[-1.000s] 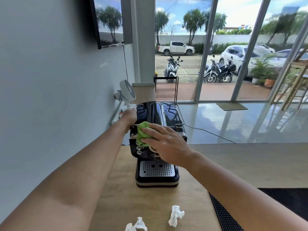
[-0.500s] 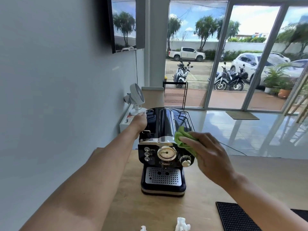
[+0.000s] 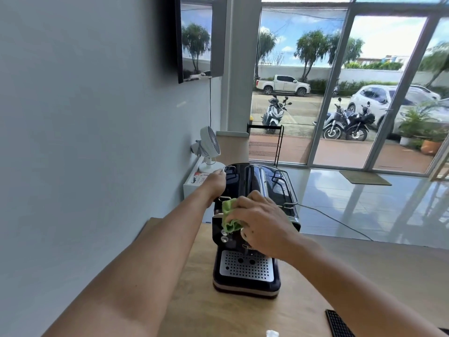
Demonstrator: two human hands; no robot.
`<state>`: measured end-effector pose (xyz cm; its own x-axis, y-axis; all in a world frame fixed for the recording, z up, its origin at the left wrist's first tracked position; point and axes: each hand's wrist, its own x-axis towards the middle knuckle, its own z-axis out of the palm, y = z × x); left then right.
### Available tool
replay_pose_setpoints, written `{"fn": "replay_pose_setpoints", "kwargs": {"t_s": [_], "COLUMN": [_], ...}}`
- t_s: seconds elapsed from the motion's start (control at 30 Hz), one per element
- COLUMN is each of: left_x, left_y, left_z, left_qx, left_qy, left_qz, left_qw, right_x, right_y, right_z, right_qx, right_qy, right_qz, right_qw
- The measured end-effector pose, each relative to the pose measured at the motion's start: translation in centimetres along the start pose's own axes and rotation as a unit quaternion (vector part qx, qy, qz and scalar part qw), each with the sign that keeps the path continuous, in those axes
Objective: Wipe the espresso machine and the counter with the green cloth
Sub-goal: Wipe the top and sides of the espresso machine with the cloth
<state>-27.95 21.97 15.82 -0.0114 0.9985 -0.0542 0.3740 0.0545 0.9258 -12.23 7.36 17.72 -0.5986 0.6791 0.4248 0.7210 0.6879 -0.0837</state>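
Fingers, right hand point(image 3: 262, 226): closed over the green cloth point(image 3: 228, 216), pressing it to the upper front panel of the espresso machine point(image 3: 245, 266).
Fingers, left hand point(image 3: 215, 184): gripping the machine's top left edge, by the wire rail.
Green cloth: bunched, at the panel's left, above the buttons.
Espresso machine: upright on the wooden counter point(image 3: 194, 295), near the wall.
Black mat point(image 3: 336, 324): on the counter's near right corner.

Single head-worn wide-angle view, forward and slightly down, close over the espresso machine point(image 3: 252, 229) on the counter point(image 3: 194, 300).
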Motion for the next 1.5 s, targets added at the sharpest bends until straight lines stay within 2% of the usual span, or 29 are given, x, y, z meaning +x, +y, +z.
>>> {"fn": "replay_pose_setpoints", "kwargs": {"t_s": [0.07,0.13,0.27,0.37,0.43,0.5,0.63,0.83,0.93,1.0,1.1,1.17,1.27,1.3,1.37,1.5], "left_x": [-0.1,-0.5,-0.6,-0.7,-1.2,-1.1,-0.7,-0.4,0.1,-0.4,-0.8,-1.1,-0.8,-0.8,-1.0,-0.8], "left_y": [0.0,0.4,0.9,0.6,0.5,0.4,0.1,-0.1,-0.4,0.0,0.2,0.2,-0.1,-0.1,0.1,0.0], "left_z": [0.1,0.0,-0.1,-0.2,0.0,0.1,0.2,0.1,0.3,0.4,0.4,0.4,0.2,0.2,0.1,0.2], "left_qx": [-0.003,-0.007,-0.001,0.024,0.001,-0.023,-0.055,-0.028,-0.021,-0.031,-0.051,-0.052,-0.058,-0.063,-0.068,-0.067], "left_qy": [-0.008,-0.007,0.013,0.003,-0.001,0.0,0.015,0.006,0.023,0.033,0.033,0.034,0.031,0.025,0.021,0.021], "left_qz": [0.006,0.009,-0.016,0.007,0.011,0.007,0.006,0.006,0.011,0.016,0.02,0.028,0.025,0.027,0.028,0.017], "left_qw": [1.0,1.0,1.0,1.0,1.0,1.0,0.998,1.0,0.999,0.999,0.998,0.998,0.998,0.997,0.997,0.997], "right_x": [0.3,0.9,0.8,-0.5,-2.0,-3.0,-1.0,-1.8,-2.1,-0.7,4.0,7.1,9.5,9.7,9.2,5.6], "right_y": [1.0,1.1,0.2,1.4,3.2,4.6,2.7,3.8,5.0,5.3,6.4,7.4,7.6,7.4,6.6,5.2], "right_z": [0.2,1.1,4.6,4.5,3.5,2.5,3.6,3.7,2.2,0.9,-1.2,-1.3,0.9,1.9,2.7,1.3], "right_qx": [0.078,0.044,-0.113,-0.152,-0.149,-0.113,-0.072,-0.099,-0.076,-0.006,0.05,0.043,0.045,0.032,0.021,0.022], "right_qy": [0.049,0.094,0.044,0.036,0.06,0.08,0.107,0.087,0.079,0.102,0.123,0.07,-0.131,-0.174,-0.185,-0.217], "right_qz": [0.025,0.013,-0.07,-0.111,-0.109,-0.07,-0.02,-0.075,-0.094,-0.034,0.157,0.188,0.213,0.225,0.216,0.104], "right_qw": [0.996,0.995,0.99,0.981,0.981,0.988,0.991,0.988,0.99,0.994,0.979,0.979,0.967,0.958,0.959,0.97]}}
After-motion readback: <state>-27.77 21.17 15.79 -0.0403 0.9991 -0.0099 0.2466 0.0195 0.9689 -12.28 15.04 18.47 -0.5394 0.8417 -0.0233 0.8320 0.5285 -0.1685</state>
